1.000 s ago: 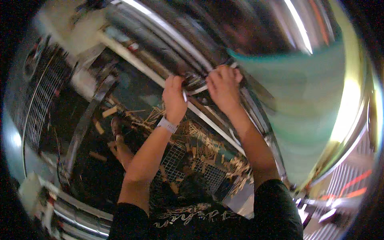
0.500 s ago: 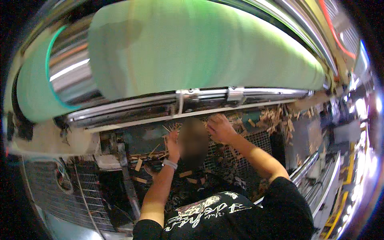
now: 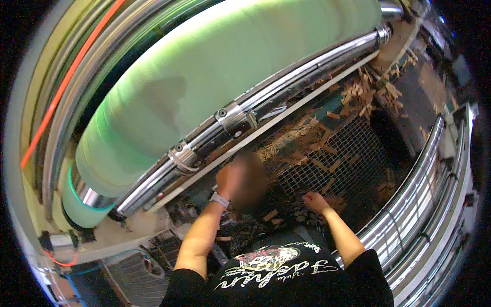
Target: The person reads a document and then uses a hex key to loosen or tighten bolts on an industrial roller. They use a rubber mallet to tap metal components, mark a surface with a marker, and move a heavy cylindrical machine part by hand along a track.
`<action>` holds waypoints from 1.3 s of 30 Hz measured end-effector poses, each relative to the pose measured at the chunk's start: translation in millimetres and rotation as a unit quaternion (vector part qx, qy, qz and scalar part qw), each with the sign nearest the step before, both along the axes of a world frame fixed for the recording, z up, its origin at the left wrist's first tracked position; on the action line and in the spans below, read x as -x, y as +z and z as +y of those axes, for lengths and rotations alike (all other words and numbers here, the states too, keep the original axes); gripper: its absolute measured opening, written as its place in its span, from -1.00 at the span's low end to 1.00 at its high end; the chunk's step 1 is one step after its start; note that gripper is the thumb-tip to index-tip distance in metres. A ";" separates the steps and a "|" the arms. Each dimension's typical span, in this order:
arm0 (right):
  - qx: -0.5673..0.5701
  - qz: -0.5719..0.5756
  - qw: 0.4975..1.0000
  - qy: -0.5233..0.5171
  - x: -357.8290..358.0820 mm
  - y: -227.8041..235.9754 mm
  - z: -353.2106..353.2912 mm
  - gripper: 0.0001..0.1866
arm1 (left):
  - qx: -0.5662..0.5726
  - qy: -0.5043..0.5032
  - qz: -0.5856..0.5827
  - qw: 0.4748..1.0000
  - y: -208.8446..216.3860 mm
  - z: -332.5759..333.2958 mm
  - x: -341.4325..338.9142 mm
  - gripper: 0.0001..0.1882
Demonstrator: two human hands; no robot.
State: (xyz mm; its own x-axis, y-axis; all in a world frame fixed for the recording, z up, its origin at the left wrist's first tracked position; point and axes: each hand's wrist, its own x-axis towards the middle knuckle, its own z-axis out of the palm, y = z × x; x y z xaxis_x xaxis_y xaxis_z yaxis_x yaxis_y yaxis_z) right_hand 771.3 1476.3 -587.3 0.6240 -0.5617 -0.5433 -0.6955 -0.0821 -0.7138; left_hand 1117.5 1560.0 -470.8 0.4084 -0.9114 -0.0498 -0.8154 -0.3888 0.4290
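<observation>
My left hand (image 3: 227,180), with a pale band on its wrist, is raised just in front of the white rail below the big green roller (image 3: 204,66). A blurred round patch covers its fingers, so what they touch cannot be made out. Lower and to the right, my right hand (image 3: 315,202) has its fingers curled in over the near edge of a dark metal grating (image 3: 353,148). Whether anything is in that hand is too small to tell. Thin brown scrap strips (image 3: 319,165) lie loose on the grating.
A shiny metal bar with clamps (image 3: 230,117) runs along the roller's underside, above the white rail (image 3: 286,115). More brown scraps (image 3: 363,92) pile up at the far right. Several chrome rollers (image 3: 409,204) stand at my right, and an orange hose (image 3: 71,77) curves at upper left.
The view has turned, so the roller now slants. My right hand has come down from beside the scraps under the rail toward me, its fingers curling. My left hand stays near the rail.
</observation>
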 end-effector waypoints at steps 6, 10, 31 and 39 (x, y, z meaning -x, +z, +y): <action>-0.044 -0.146 0.971 -0.185 -89.8 -21.6 -1.0 -0.60 | -0.049 0.001 -0.199 0.979 59.1 -67.7 -66.5 -0.31; -0.142 -0.319 0.872 -0.344 -200.7 -40.7 2.1 -0.53 | -0.106 -0.018 -0.279 0.954 51.9 -101.0 -90.0 -0.13; -0.174 -0.511 0.630 -0.559 -423.3 -47.5 -36.3 -0.05 | 0.014 -0.023 -0.156 0.987 -7.8 -130.5 -124.0 -0.06; -0.126 -0.501 0.609 -0.602 -401.2 -57.9 -105.4 -0.01 | 0.030 -0.036 -0.183 0.982 -11.8 -191.2 -91.0 -0.09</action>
